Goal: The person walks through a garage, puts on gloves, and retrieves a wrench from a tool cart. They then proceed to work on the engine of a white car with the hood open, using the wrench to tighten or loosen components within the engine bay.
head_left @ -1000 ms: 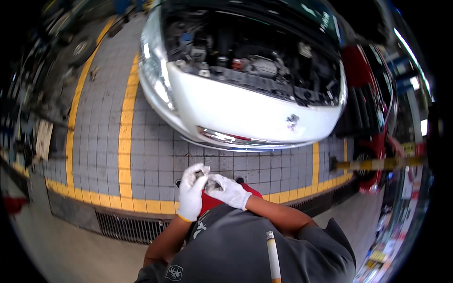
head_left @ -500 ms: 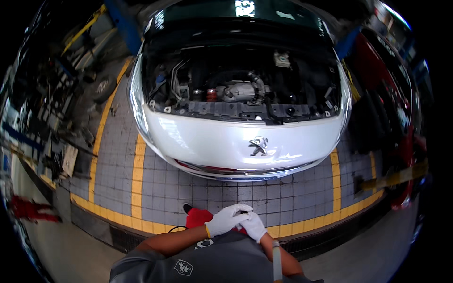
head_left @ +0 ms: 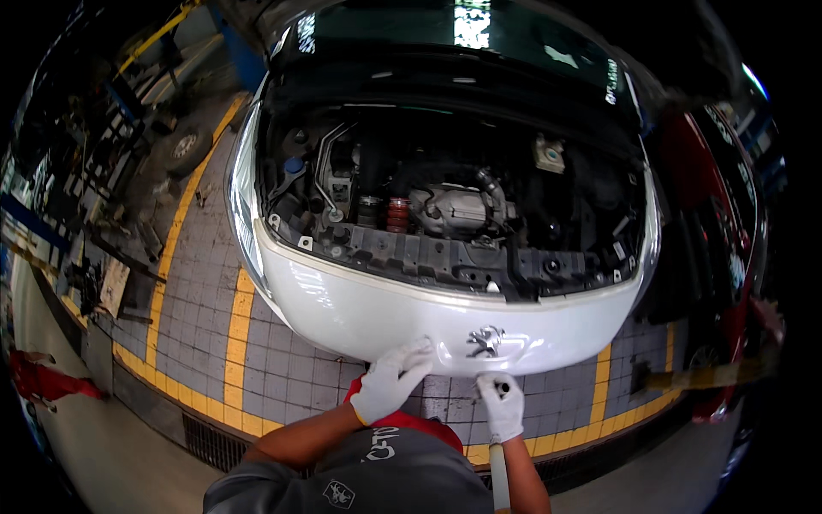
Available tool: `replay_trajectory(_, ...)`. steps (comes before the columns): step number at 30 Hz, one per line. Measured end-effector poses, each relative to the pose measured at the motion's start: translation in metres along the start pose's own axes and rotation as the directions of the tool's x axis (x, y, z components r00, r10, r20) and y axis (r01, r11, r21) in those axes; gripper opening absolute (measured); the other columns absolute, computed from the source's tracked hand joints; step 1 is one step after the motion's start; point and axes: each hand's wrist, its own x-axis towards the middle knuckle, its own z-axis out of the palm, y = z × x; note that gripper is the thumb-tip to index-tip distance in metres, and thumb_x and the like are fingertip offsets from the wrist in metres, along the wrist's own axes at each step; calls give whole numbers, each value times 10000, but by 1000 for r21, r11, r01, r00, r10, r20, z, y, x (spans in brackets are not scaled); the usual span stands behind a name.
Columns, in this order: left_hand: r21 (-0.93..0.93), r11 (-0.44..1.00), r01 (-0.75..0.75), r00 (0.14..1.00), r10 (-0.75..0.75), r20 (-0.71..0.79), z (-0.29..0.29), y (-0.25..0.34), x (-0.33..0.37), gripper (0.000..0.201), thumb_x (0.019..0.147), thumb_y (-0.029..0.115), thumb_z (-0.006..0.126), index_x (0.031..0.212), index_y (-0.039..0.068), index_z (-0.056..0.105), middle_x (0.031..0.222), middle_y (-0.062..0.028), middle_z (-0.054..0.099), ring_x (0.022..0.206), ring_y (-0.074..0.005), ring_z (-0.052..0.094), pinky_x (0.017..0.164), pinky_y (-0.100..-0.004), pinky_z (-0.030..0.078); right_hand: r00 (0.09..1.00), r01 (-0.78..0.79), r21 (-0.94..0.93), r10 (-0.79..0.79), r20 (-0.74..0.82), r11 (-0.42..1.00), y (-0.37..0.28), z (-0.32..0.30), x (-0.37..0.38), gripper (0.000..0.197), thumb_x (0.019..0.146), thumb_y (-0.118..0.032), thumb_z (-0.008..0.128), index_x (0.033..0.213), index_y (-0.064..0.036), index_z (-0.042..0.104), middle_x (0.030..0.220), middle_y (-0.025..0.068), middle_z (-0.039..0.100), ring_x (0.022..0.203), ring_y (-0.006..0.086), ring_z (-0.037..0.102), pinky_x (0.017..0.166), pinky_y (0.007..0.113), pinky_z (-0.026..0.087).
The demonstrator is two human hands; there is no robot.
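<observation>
My left hand [head_left: 390, 383], in a white glove, is in front of the white bumper [head_left: 368, 300] of a car, its fingertips overlapping the panel just left of the silver emblem [head_left: 486, 341]. The fingers are stretched out with the thumb apart, and I see nothing held in them; whether they touch the panel I cannot tell. Below the emblem, my gloved right hand [head_left: 503, 420] is curled round a small dark object with a round end [head_left: 503, 388]. Most of that object is hidden by the glove. The hood is up and the engine bay stands exposed, with a silver engine cover [head_left: 454, 208] and a red ribbed hose [head_left: 398, 214].
A blue-capped reservoir [head_left: 294, 164] and a pale fluid reservoir [head_left: 549, 154] sit in the engine bay. Yellow lines [head_left: 240, 343] cross the grey tiled floor. A loose wheel [head_left: 186, 150] lies at the left, and a red car [head_left: 728, 257] stands at the right.
I have come closer to the car, which now fills more of the view. My hands, together before, have moved apart and forward to the bumper.
</observation>
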Motion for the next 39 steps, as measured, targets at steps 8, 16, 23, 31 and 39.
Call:
replay_trajectory(8, 30, 999, 24, 988, -19, -156, -113, 29, 135, 376, 968, 103, 629, 1313, -35, 576, 1337, -191, 610, 1291, -276, 563, 1102, -363, 419, 987, 117, -89, -125, -98, 989, -76, 13, 179, 256, 954, -131, 703, 1148, 31, 662, 1132, 97, 682, 1026, 142, 629, 928, 272, 507)
replay_trajectory(16, 198, 974, 107, 979, -68, -194, -154, -19, 248, 330, 947, 47, 646, 1256, -62, 608, 1221, -162, 681, 1101, -222, 678, 976, -333, 511, 988, 150, -525, -141, 56, 838, -68, 41, 326, 245, 914, -195, 709, 1091, -26, 708, 1099, 129, 717, 1059, 273, 669, 962, 351, 494)
replay_trajectory(23, 528, 842, -109, 943, 256, -213, -179, -65, 423, 454, 934, 78, 671, 1355, -20, 534, 1300, -224, 616, 1138, -365, 644, 959, -395, 523, 917, 382, -694, -343, 203, 610, -41, 35, 348, 268, 817, -27, 755, 1065, -73, 665, 1017, 84, 684, 1001, 313, 631, 962, 427, 503)
replay_trajectory(31, 710, 702, -57, 924, 306, -229, -178, -108, 599, 227, 915, 175, 583, 1085, 64, 684, 1158, -152, 678, 1057, -373, 631, 906, -446, 498, 898, 439, -711, -288, 333, 550, -54, 33, 355, 249, 842, -77, 750, 1085, -101, 703, 1185, 190, 669, 1019, 357, 635, 905, 448, 507)
replay_trajectory(39, 796, 515, -317, 920, 371, 126, -183, -134, 515, 365, 800, 157, 583, 1135, 22, 639, 1117, -146, 623, 1129, -338, 606, 932, -427, 508, 899, 438, -690, -295, 324, 576, -51, 35, 354, 380, 762, 7, 770, 1113, -105, 677, 1176, 186, 654, 976, 385, 614, 855, 476, 502)
